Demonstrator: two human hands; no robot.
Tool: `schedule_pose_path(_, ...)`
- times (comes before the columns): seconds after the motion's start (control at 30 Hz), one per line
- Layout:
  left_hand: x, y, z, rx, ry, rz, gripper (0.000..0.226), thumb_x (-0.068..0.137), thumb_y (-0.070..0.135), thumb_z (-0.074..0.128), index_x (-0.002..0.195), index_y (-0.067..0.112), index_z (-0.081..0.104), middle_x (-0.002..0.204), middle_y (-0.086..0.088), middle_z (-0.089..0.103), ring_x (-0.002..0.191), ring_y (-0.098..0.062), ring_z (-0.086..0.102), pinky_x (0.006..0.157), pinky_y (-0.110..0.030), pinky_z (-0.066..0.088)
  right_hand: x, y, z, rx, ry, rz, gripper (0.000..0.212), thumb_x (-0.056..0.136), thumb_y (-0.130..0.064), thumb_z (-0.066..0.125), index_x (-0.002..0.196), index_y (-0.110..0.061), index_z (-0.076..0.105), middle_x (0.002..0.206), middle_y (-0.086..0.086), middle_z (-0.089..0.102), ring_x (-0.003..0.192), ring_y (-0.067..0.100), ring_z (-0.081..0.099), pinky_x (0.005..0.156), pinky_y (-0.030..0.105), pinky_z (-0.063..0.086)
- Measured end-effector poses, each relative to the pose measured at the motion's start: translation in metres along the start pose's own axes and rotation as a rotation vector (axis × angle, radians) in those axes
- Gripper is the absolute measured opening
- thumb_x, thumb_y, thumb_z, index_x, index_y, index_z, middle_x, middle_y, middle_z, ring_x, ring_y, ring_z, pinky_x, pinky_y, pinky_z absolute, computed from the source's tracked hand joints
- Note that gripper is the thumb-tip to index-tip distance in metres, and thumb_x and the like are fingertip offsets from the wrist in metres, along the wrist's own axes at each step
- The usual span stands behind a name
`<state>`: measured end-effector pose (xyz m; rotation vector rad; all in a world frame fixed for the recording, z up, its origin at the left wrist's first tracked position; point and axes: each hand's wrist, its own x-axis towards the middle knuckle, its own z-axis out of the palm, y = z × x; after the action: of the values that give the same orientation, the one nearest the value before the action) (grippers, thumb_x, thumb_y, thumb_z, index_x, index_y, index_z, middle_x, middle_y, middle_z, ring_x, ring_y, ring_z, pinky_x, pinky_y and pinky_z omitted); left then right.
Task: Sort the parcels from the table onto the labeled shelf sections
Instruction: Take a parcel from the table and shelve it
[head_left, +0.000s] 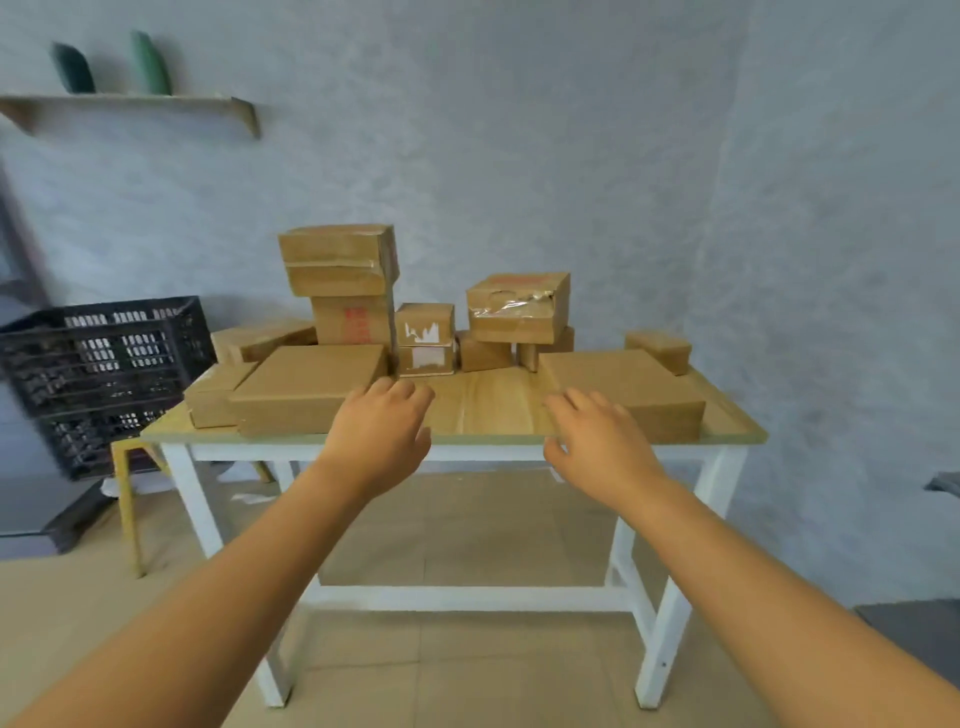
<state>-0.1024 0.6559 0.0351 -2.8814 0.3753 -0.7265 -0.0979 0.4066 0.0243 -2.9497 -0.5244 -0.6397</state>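
Parcels, cardboard, lying and stacking on the wooden table (483, 410): left hand (382, 431) and right hand (597, 441) reaching empty, fingers relaxed, toward flat left box (306, 387) and flat right box (623, 387), likely light, rigid, best gripped by opposite edges.
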Motion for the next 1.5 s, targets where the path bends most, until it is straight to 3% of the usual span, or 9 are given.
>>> schedule_pose_path(0.2, 0.014, -0.084, 0.042, -0.007, -0.053, -0.117, 0.033, 0.096, 0.036, 0.046, 0.126, 0.022, 0.053, 0.118, 0.001, 0.062, 0.107, -0.021, 0.057, 0.094, -0.034, 0.047, 0.081, -0.042, 0.046, 0.066, -0.052, -0.063, 0.039, 0.094, -0.027, 0.049, 0.132, -0.017, 0.050, 0.128, 0.001, 0.055, 0.118, 0.024, 0.048, 0.095, 0.036, 0.042)
schedule_pose_path(0.4, 0.045, -0.142, 0.092, -0.007, -0.062, -0.220, 0.042, 0.097, 0.037, 0.046, 0.137, 0.023, 0.048, 0.127, 0.002, 0.059, 0.115, -0.020, 0.055, 0.097, -0.034, 0.044, 0.168, -0.061, 0.099, 0.157, -0.088, -0.137, 0.044, 0.095, -0.030, 0.048, 0.138, -0.019, 0.047, 0.134, 0.002, 0.052, 0.124, 0.024, 0.046, 0.099, 0.038, 0.040)
schedule_pose_path(0.67, 0.068, -0.226, 0.142, -0.053, -0.175, -0.496, 0.048, 0.098, 0.042, 0.046, 0.141, 0.022, 0.044, 0.136, -0.002, 0.053, 0.123, -0.023, 0.049, 0.097, -0.038, 0.045, 0.273, -0.090, 0.167, 0.323, -0.213, -0.149, 0.048, 0.097, -0.036, 0.051, 0.142, -0.023, 0.043, 0.143, 0.001, 0.049, 0.128, 0.023, 0.047, 0.102, 0.040, 0.045)
schedule_pose_path(0.97, 0.077, -0.319, 0.201, -0.303, -0.343, -0.802, 0.047, 0.097, 0.041, 0.045, 0.137, 0.017, 0.045, 0.133, -0.008, 0.050, 0.114, -0.031, 0.054, 0.085, -0.041, 0.051, 0.339, -0.146, 0.236, 0.740, -0.489, 0.217, 0.064, 0.097, -0.049, 0.050, 0.148, -0.014, 0.035, 0.143, 0.007, 0.050, 0.126, 0.024, 0.051, 0.088, 0.027, 0.037)
schedule_pose_path(1.07, 0.080, -0.337, 0.221, -0.380, -0.391, -0.853, 0.044, 0.095, 0.043, 0.052, 0.128, 0.015, 0.047, 0.123, -0.009, 0.051, 0.108, -0.033, 0.054, 0.088, -0.045, 0.051, 0.347, -0.161, 0.252, 0.831, -0.561, 0.338, 0.073, 0.095, -0.059, 0.046, 0.151, -0.014, 0.031, 0.149, 0.004, 0.046, 0.133, 0.025, 0.047, 0.101, 0.032, 0.039)
schedule_pose_path(1.23, 0.089, -0.358, 0.239, -0.610, -0.389, -0.911, 0.032, 0.092, 0.042, 0.058, 0.106, 0.018, 0.042, 0.095, -0.004, 0.055, 0.085, -0.023, 0.055, 0.065, -0.032, 0.043, 0.350, -0.182, 0.264, 0.996, -0.532, 0.534, 0.066, 0.093, -0.056, 0.053, 0.144, -0.016, 0.039, 0.139, 0.004, 0.055, 0.121, 0.026, 0.055, 0.101, 0.037, 0.046)
schedule_pose_path(1.33, 0.094, -0.367, 0.244, -0.632, -0.444, -0.898, 0.034, 0.095, 0.045, 0.050, 0.096, 0.012, 0.057, 0.092, -0.006, 0.063, 0.085, -0.024, 0.059, 0.071, -0.032, 0.046, 0.346, -0.186, 0.263, 1.037, -0.499, 0.613, 0.063, 0.091, -0.052, 0.060, 0.139, -0.014, 0.045, 0.132, 0.006, 0.059, 0.117, 0.027, 0.058, 0.101, 0.043, 0.048)
schedule_pose_path(1.4, 0.093, -0.369, 0.247, -0.651, -0.498, -0.886, 0.040, 0.097, 0.047, 0.046, 0.091, 0.013, 0.064, 0.089, -0.006, 0.064, 0.086, -0.025, 0.061, 0.076, -0.032, 0.049, 0.341, -0.183, 0.261, 1.042, -0.483, 0.663, 0.059, 0.089, -0.051, 0.064, 0.131, -0.013, 0.051, 0.123, 0.005, 0.062, 0.108, 0.024, 0.061, 0.092, 0.040, 0.052)
schedule_pose_path(1.5, 0.088, -0.365, 0.250, -0.777, -0.432, -0.919, 0.035, 0.097, 0.048, 0.048, 0.092, 0.018, 0.064, 0.094, -0.005, 0.063, 0.091, -0.023, 0.060, 0.085, -0.036, 0.052, 0.329, -0.178, 0.254, 1.084, -0.507, 0.730, 0.054, 0.086, -0.049, 0.067, 0.124, -0.012, 0.056, 0.107, 0.001, 0.065, 0.092, 0.018, 0.063, 0.070, 0.031, 0.052)
